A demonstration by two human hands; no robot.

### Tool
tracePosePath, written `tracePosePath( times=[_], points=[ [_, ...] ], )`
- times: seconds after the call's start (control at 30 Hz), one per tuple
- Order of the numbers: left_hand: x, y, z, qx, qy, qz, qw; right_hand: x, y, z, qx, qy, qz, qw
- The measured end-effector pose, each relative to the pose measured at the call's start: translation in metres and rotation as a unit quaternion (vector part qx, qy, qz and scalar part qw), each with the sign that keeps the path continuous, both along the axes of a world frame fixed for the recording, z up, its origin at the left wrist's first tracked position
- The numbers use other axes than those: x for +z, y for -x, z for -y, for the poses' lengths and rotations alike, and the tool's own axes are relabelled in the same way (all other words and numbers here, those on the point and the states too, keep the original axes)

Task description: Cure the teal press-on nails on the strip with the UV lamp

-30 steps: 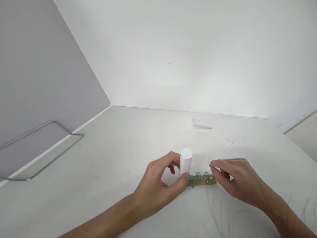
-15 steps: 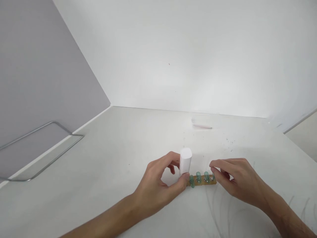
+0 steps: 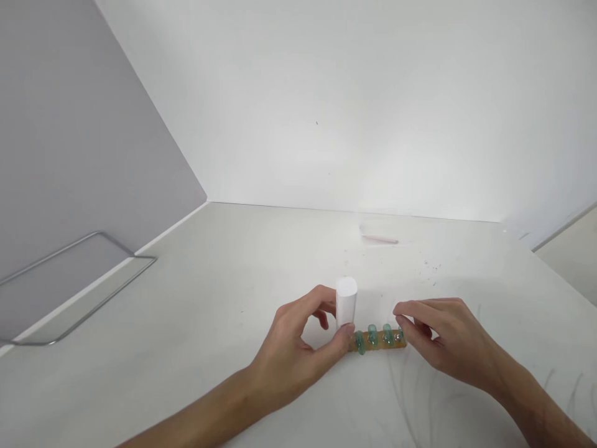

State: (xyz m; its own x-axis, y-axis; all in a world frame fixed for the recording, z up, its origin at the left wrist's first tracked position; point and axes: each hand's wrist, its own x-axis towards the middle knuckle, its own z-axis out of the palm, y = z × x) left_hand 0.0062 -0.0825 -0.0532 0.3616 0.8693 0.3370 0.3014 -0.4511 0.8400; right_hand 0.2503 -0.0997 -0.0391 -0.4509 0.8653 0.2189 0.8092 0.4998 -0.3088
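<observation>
My left hand (image 3: 303,339) is closed around an upright white rounded block (image 3: 346,305), its thumb at the block's lower edge by the left end of a brown strip (image 3: 380,346). On that strip stand several translucent green press-on nails (image 3: 387,334), in a row with shiny round spots beside them. At the strip's right end is my right hand (image 3: 436,326), thumb and forefinger pinched close together over the last nail. Whether anything small is between those fingertips I cannot make out.
A pale pink pen-like stick (image 3: 380,239) lies near the back wall in a clear holder or wrapper. Dark specks (image 3: 430,267) are scattered on the white table (image 3: 196,298). A bent metal frame (image 3: 100,305) stands at the left by the grey panel.
The white block, strip and left hand appear shifted very slightly left, along with the whole view. Both hands keep nearly the same pose.
</observation>
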Motion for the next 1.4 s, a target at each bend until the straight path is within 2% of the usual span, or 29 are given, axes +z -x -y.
tracePosePath(
  times=[0.17, 0.77, 1.07, 1.23, 1.4],
  points=[
    [0.0007, -0.0003, 0.0003, -0.001, 0.034, -0.007, 0.999, -0.0001, -0.0022, 0.0025, 0.000, -0.004, -0.001, 1.000],
    [0.0019, -0.0034, -0.0025, 0.004, -0.030, 0.005, 1.000, -0.0004, -0.0014, 0.0020, -0.005, 0.000, -0.001, 1.000],
    [0.0035, -0.0039, -0.0006, 0.003, 0.031, 0.015, 0.999, -0.0020, -0.0033, 0.0026, -0.004, -0.005, 0.007, 1.000],
    [0.0062, -0.0033, -0.0013, -0.030, 0.087, 0.012, 0.996, -0.0006, -0.0021, 0.0030, -0.003, -0.005, 0.006, 1.000],
    [0.0062, -0.0032, -0.0022, -0.032, 0.097, 0.006, 0.995, -0.0010, -0.0016, 0.0028, -0.003, -0.011, 0.011, 1.000]
  ],
)
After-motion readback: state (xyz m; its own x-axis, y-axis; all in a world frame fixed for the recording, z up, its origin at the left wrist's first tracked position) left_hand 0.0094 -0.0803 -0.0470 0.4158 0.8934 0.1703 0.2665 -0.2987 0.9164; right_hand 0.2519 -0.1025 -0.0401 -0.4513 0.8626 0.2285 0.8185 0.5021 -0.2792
